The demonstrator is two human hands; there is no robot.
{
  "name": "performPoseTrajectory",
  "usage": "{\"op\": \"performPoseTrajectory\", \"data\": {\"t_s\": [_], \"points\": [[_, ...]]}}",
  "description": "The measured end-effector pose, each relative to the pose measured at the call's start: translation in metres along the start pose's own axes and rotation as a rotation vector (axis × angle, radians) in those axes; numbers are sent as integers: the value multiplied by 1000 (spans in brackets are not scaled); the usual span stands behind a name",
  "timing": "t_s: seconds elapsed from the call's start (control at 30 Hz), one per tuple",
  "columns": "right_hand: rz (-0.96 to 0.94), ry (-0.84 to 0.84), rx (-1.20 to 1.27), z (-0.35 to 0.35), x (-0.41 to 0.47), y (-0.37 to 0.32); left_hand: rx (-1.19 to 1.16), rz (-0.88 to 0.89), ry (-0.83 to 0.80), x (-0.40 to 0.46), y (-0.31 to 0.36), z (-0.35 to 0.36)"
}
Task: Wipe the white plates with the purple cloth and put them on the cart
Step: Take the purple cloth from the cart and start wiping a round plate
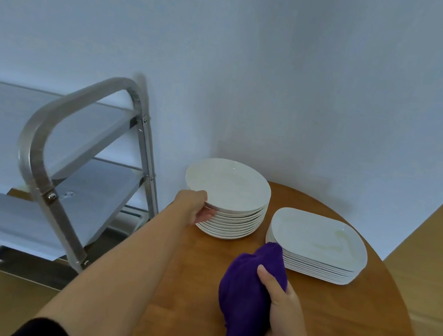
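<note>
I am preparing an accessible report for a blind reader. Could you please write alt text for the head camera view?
A person's left hand grips the top round plate of a stack on a round wooden table, while the right hand holds a bunched purple cloth. A second stack of oblong white plates sits to the right, and a metal cart stands to the left.

There is just one camera, and it sits up on my head, looking forward and down over my arms at the round wooden table [333, 331] close in front of me. The wall [261, 58] fills the top of the view, and the metal cart [49, 169] stands off to my left. The far left edge looks blurry, so I cannot tell much there.
</note>
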State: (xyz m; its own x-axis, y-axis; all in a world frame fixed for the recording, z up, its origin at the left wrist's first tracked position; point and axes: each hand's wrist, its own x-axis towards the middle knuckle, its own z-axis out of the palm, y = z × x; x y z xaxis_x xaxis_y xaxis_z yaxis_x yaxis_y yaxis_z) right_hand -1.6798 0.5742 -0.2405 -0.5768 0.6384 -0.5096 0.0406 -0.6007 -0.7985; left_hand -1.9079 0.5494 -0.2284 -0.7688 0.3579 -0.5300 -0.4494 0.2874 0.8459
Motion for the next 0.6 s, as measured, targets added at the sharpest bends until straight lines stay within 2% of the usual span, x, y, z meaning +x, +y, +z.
{"op": "performPoseTrajectory", "data": {"t_s": [0.13,0.27,0.4,0.6], "points": [[-6,38,63,-2,-2,-7,-74,-3,-55,-11,0,-6],[-10,36,111,-4,-7,-10,-263,-42,-106,-26,2,-15],[-42,21,116,-4,-15,-9,-370,12,-117,-53,-3,-17],[-114,-15,222,-6,-39,-9,-258,104,-109,-128,-28,-27]]}}
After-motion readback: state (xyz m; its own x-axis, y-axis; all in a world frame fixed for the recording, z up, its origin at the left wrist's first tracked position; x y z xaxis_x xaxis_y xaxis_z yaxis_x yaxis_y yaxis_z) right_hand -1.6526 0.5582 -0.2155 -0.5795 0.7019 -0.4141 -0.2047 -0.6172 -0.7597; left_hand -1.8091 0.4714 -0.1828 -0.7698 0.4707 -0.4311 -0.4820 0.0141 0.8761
